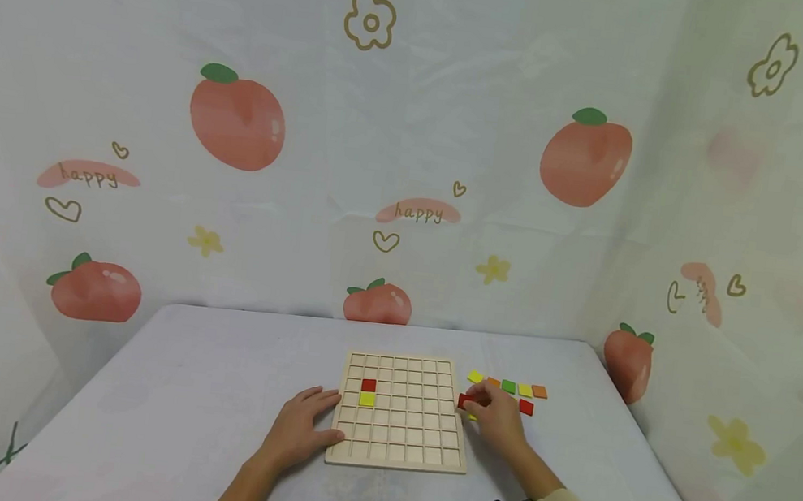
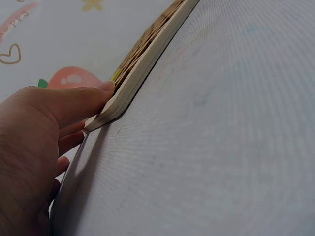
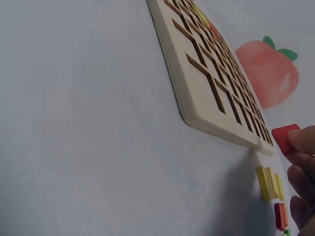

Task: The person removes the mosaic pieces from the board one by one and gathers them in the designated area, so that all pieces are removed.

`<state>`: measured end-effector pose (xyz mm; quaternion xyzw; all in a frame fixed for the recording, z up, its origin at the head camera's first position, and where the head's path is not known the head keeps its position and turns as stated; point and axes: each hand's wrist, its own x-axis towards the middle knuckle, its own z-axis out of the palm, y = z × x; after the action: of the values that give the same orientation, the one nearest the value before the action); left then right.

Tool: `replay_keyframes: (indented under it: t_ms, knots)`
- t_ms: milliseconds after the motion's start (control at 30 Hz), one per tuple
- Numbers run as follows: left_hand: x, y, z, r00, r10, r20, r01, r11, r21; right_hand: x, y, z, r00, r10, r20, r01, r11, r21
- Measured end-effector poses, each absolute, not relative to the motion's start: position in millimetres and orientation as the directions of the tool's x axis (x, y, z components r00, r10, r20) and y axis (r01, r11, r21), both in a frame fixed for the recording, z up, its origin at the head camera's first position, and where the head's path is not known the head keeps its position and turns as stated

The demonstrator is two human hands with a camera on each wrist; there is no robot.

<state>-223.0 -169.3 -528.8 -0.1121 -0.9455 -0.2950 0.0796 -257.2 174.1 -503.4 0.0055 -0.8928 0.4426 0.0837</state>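
A wooden grid board (image 1: 396, 469) lies on the table, with a red tile (image 1: 368, 385) directly above a yellow tile (image 1: 367, 400) in its left part. My left hand (image 1: 298, 426) rests against the board's left edge, fingers spread and thumb on the rim near the front corner. In the left wrist view, the thumb (image 2: 83, 104) touches the top of that rim. Just past the board's right edge, my right hand (image 1: 497, 420) pinches a red square tile (image 3: 286, 139) between thumb and fingers, held above the table.
Behind and beside my right hand lie loose tiles: a green one (image 1: 508, 387), an orange one (image 1: 539, 391), a red one (image 1: 526, 408) and several yellow ones, such as this yellow tile (image 1: 475, 377). The white table (image 1: 212, 377) meets a peach-patterned curtain (image 1: 283, 254) at the back.
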Motion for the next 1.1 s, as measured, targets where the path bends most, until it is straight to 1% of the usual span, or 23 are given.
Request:
replay_keyframes:
  t_ms: [233,467,600,833,1100]
  knots:
    - [-224,-170,-529,-0.961,0.171,0.219,0.266,0.796,0.543,-253,185,-509,-0.979,0.121,0.165,-0.056,0.615,-0.786]
    - [-223,-170,-529,-0.959,0.173,0.223,0.270,0.796,0.542,-245,197,-513,-0.971,0.151,0.183,-0.059,0.591,-0.805]
    - [-222,-170,-528,-0.958,0.176,0.225,0.272,0.799,0.536,-239,203,-517,-0.968,0.176,0.176,-0.038,0.595,-0.803]
    - [-222,-171,-527,-0.960,0.174,0.221,0.269,0.797,0.540,-232,209,-521,-0.966,0.172,0.195,-0.048,0.618,-0.785]
    - [-223,-170,-528,-0.961,0.173,0.216,0.265,0.802,0.535,-233,212,-524,-0.966,0.157,0.207,-0.055,0.656,-0.753]
